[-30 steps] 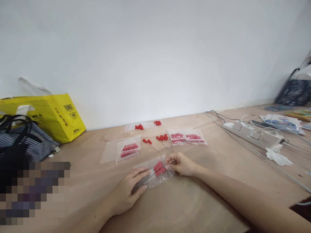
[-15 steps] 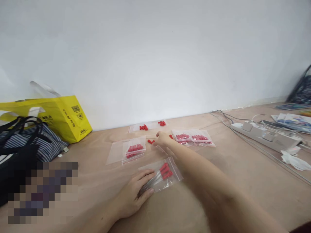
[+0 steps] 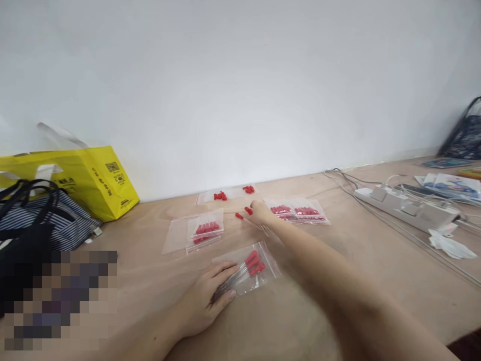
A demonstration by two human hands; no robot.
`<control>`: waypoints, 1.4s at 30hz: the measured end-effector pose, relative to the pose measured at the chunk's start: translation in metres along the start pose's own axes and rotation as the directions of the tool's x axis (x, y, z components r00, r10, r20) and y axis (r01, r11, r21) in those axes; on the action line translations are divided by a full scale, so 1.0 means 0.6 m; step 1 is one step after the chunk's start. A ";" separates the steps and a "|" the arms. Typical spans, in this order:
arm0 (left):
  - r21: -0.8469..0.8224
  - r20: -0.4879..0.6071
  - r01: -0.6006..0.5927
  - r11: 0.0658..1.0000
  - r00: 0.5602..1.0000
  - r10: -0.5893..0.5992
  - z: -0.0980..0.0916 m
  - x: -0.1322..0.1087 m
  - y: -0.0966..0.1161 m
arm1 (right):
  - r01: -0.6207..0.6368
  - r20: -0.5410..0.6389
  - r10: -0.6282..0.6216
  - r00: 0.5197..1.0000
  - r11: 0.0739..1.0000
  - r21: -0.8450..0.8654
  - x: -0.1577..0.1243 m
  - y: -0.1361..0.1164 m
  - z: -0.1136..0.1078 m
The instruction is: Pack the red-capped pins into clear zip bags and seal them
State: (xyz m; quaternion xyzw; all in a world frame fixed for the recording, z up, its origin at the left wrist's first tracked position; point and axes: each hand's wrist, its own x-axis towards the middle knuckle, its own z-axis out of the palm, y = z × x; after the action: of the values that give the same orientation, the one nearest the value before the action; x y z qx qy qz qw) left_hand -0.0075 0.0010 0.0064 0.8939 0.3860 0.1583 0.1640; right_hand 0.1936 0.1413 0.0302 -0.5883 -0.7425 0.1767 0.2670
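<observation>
Red-bulbed glass droppers (image 3: 257, 260) lie in a clear zip bag (image 3: 252, 286) near the table's front. Wrapped round their thin tubes, my left hand (image 3: 211, 293) rests closed on the table. Farther ahead, my right hand (image 3: 258, 213) has its fingers closed at loose droppers (image 3: 248, 210). Two red bulbs show left of these fingers, and thin tubes stick out behind the palm. The fingertips are partly hidden. To the left are stacked zip bags of droppers (image 3: 207, 228); more packed bags (image 3: 306, 211) lie right of my right wrist.
Near the wall lie droppers with red bulbs (image 3: 220, 196) on clear plastic. A yellow bag (image 3: 112, 185) and a striped bag (image 3: 75, 225) stand at the left. To the right are a power strip (image 3: 406, 208), its cables, a crumpled white tissue (image 3: 451, 244) and papers (image 3: 451, 185).
My right hand has moved slightly right, and its fingers have closed in at the loose droppers, which have shifted right. My left hand keeps its hold. The whole view has shifted slightly.
</observation>
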 end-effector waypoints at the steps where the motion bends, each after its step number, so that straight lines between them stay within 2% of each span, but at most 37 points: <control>1: 0.004 0.003 0.009 1.000 1.000 -0.009 -0.001 0.000 0.001 | 0.009 -0.022 -0.009 1.000 1.000 0.011 -0.012 0.004 -0.011; 3: 0.015 0.005 0.023 1.000 1.000 -0.023 -0.001 0.000 0.003 | 0.065 -0.084 -0.060 0.995 0.996 0.060 -0.041 0.017 -0.032; 5: 0.028 0.007 0.026 0.999 1.000 -0.026 -0.001 0.001 0.005 | 0.170 -0.186 -0.134 0.973 0.967 0.191 -0.075 0.039 -0.046; 6: 0.034 0.008 0.024 0.999 1.000 -0.024 -0.001 0.001 0.005 | 0.188 -0.230 -0.126 0.965 0.943 0.273 -0.092 0.052 -0.049; 8: 0.044 0.014 0.024 0.999 1.000 -0.025 -0.001 0.002 0.006 | 0.126 -0.256 0.002 0.967 0.867 0.483 -0.125 0.077 -0.047; 11: 0.048 0.017 0.031 0.998 0.999 -0.032 -0.001 0.003 0.008 | -0.011 -0.170 0.198 0.965 0.682 0.732 -0.162 0.098 -0.032; 14: 0.054 0.014 0.030 0.998 0.999 -0.031 -0.001 0.005 0.008 | -0.142 -0.031 0.328 0.944 0.491 0.860 -0.183 0.093 -0.018; 17: 0.067 0.011 0.026 0.997 1.000 -0.027 0.001 0.005 0.007 | -0.248 0.129 0.355 0.926 0.313 0.917 -0.195 0.078 -0.014; 19: 0.069 0.005 0.018 0.997 1.000 -0.018 0.002 0.004 0.006 | -0.283 0.196 0.318 0.927 0.254 0.925 -0.203 0.073 -0.014; 20: 0.069 0.001 0.015 0.998 1.000 -0.015 0.002 0.003 0.005 | -0.292 0.216 0.292 0.932 0.251 0.923 -0.208 0.072 -0.014; 22: 0.067 -0.007 0.012 0.998 1.000 -0.012 0.003 0.003 0.005 | -0.295 0.236 0.217 0.947 0.303 0.906 -0.216 0.074 -0.014; 25: 0.067 -0.005 0.010 0.998 1.000 -0.009 0.003 0.003 0.004 | -0.267 0.248 0.105 0.963 0.480 0.836 -0.223 0.076 -0.012; 28: 0.063 0.006 0.011 0.998 1.000 -0.011 0.004 0.004 0.004 | -0.237 0.232 0.090 0.969 0.618 0.749 -0.223 0.074 -0.011; 31: 0.063 0.012 0.023 0.998 1.000 -0.024 0.004 0.004 0.005 | -0.195 0.243 0.018 0.970 0.658 0.728 -0.218 0.072 -0.011; 36: 0.061 -0.005 0.010 0.998 1.000 -0.010 0.003 0.004 0.007 | -0.137 0.349 -0.167 0.922 0.701 0.700 -0.203 0.080 -0.018; 40: 0.064 0.000 0.020 0.998 1.000 -0.020 0.003 0.005 0.005 | -0.201 0.496 -0.171 0.851 0.767 0.610 -0.181 0.081 -0.023; 42: 0.065 0.001 0.013 0.998 1.000 -0.013 0.003 0.005 0.004 | -0.211 0.524 -0.170 0.834 0.780 0.589 -0.170 0.077 -0.022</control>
State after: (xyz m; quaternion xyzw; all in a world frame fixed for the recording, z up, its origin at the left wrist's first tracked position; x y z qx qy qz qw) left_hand -0.0034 0.0012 0.0063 0.8963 0.3967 0.1440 0.1362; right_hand 0.2547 0.0529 -0.0053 -0.3979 -0.6788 0.5769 0.2193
